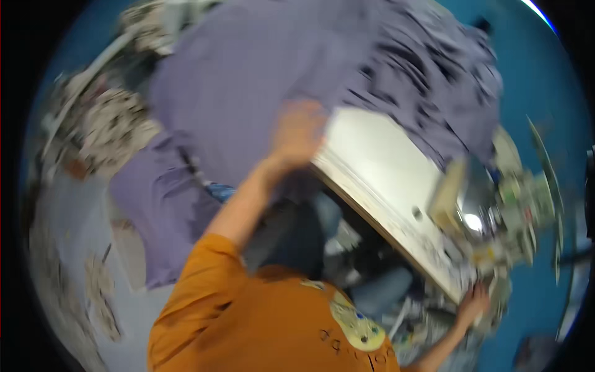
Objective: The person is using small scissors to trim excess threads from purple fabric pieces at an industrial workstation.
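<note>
A large purple cloth [242, 80] spreads over the far and left part of a white sewing table [372, 142]. Its right part lies bunched in folds, and another part hangs down at the left. My left hand [300, 133] is on the cloth beside the table's near edge, its fingers smeared by motion. At the right end of the table stands a sewing machine [477, 204] with a shiny metal part. Low at the right, my right hand [475, 302] is by the table's corner, below the machine. Its fingers are blurred, and I cannot see whether it grips anything.
Heaped patterned fabric [114, 130] lies at the left, near a pale rail [93, 68]. Cluttered items sit in the dark space under the table. A thin disc-like part [545, 161] stands up right of the machine. The floor [539, 118] at the right is blue.
</note>
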A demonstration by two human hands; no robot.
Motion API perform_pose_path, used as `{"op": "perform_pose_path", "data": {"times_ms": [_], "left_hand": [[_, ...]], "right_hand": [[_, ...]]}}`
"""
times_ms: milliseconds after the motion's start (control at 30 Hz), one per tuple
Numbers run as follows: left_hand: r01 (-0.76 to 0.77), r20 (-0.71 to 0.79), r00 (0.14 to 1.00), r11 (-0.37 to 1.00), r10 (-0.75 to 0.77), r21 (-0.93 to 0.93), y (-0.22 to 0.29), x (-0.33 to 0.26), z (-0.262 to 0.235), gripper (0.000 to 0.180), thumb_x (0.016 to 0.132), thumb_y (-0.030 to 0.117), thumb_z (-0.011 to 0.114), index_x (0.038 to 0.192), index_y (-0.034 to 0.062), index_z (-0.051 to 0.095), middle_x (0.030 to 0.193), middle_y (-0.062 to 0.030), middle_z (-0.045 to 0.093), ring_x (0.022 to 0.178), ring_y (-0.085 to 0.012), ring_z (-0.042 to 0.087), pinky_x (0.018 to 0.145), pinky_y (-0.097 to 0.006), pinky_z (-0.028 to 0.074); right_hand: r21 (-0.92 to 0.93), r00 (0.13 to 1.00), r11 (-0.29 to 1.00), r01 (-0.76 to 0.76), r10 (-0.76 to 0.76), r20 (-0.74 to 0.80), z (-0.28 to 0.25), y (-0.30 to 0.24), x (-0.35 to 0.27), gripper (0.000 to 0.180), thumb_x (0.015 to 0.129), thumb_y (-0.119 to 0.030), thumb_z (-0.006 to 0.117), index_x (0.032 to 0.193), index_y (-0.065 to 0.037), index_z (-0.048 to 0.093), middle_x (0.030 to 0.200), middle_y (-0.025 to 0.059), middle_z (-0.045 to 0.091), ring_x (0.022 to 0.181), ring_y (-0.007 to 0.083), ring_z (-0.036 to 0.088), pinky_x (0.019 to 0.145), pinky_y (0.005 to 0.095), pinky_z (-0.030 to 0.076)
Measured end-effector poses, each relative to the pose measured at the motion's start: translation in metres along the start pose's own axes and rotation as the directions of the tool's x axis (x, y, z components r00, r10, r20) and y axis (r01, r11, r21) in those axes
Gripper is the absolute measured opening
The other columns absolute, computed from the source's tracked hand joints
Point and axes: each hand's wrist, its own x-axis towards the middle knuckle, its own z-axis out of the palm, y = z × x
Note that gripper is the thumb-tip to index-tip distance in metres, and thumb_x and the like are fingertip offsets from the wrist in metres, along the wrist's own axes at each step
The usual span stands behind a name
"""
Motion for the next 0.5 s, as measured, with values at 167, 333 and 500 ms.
{"op": "perform_pose_path", "data": {"times_ms": [167, 333, 500], "left_hand": [[-0.12, -0.061, 0.992, 0.982, 0.113, -0.144, 0.042, 0.024, 0.05, 0.031, 0.081, 0.021, 0.057, 0.111, 0.0136, 0.06, 0.125, -0.0044, 0.052, 0.121, -0.0239, 0.044, 0.104, -0.041, 0.028], [-0.15, -0.049, 0.988, 0.972, 0.143, -0.183, 0.067, 0.025, 0.047, 0.022, 0.083, 0.02, 0.054, 0.101, 0.013, 0.065, 0.118, 0.0008, 0.059, 0.117, -0.0201, 0.048, 0.102, -0.038, 0.03], [-0.181, -0.041, 0.983, 0.966, 0.176, -0.185, 0.057, 0.017, 0.043, 0.018, 0.083, 0.015, 0.054, 0.093, 0.0116, 0.068, 0.109, -0.0011, 0.064, 0.11, -0.0213, 0.054, 0.095, -0.035, 0.038]], "right_hand": [[-0.096, 0.981, 0.982, -0.16, 0.148, -0.122, -0.052, -0.043, -0.032, 0.019, 0.078, -0.01, 0.06, 0.096, -0.006, 0.062, 0.102, 0.0097, 0.062, 0.097, 0.0283, 0.055, 0.088, 0.042, 0.038], [-0.131, 0.918, 0.916, -0.378, 0.353, -0.177, -0.061, -0.046, -0.044, 0.025, 0.08, -0.017, 0.062, 0.104, -0.009, 0.061, 0.104, 0.0048, 0.062, 0.099, 0.0263, 0.054, 0.086, 0.0394, 0.037], [-0.174, 0.947, 0.932, -0.319, 0.318, -0.034, -0.059, -0.045, -0.037, 0.024, 0.078, -0.015, 0.059, 0.1, -0.008, 0.063, 0.102, 0.0085, 0.062, 0.095, 0.0288, 0.054, 0.082, 0.0417, 0.041]]}}
